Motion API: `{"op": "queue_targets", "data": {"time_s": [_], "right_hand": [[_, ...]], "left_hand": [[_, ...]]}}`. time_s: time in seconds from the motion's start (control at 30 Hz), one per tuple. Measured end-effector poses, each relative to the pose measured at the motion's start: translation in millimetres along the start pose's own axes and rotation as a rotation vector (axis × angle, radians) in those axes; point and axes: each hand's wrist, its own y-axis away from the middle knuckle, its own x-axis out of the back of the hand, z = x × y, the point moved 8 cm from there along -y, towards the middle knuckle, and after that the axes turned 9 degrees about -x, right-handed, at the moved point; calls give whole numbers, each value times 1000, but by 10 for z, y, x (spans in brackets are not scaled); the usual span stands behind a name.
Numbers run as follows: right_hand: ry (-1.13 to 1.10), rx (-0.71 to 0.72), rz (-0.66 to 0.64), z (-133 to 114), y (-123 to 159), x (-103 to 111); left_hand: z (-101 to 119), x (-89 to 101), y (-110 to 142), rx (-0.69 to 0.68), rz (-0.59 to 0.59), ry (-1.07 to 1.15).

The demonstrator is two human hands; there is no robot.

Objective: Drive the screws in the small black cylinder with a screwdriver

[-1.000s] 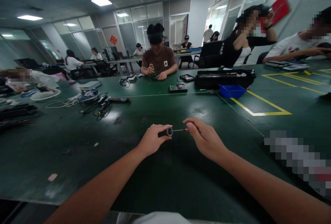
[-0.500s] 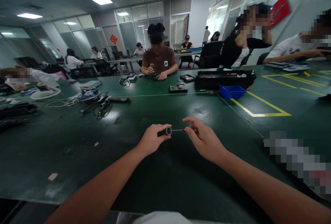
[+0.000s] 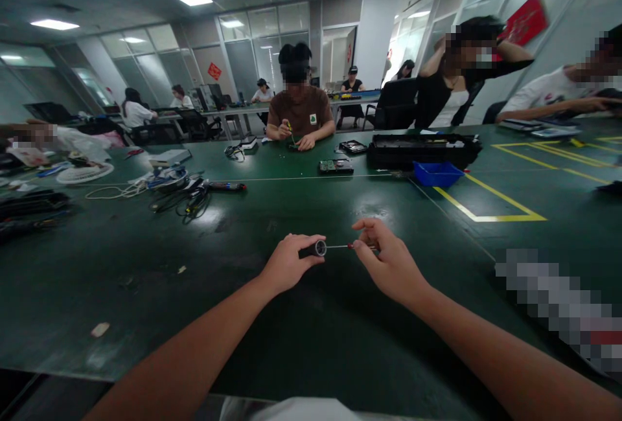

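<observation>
1. Left hand [image 3: 289, 265]: thumb and fingers closed on a black cylinder [image 3: 306, 252], its round end facing the wearer.
2. Right hand [image 3: 391, 262]: thumb and curled fingers pinch the red handle of a screwdriver [image 3: 340, 247]; index finger lifted.
3. Shaft runs level to the cylinder's side; cannot tell whether the tip is seated.
4. Both items sit between the hands, over the near part of the green table [image 3: 272, 337].
5. Blue tray [image 3: 437, 175] lies farther off, to the right.
</observation>
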Motion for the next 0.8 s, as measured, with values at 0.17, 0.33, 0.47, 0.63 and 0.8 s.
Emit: {"op": "queue_targets", "data": {"time_s": [0.17,0.33,0.47,0.63,0.8], "right_hand": [[-30,16,1,-3,7,12],[10,-61,-12,35,-34,-7],[28,-48,-14,23,-27,-21],[18,-23,32,25,-1,20],[-9,20,52,15,-10,36]], "left_hand": [[37,-33,0,-24,-36,-14],[28,-1,3,-22,2,-8],[3,0,5,-13,2,-14],[-10,15,4,-4,6,-11],[12,18,2,7,-9,-12]]}}
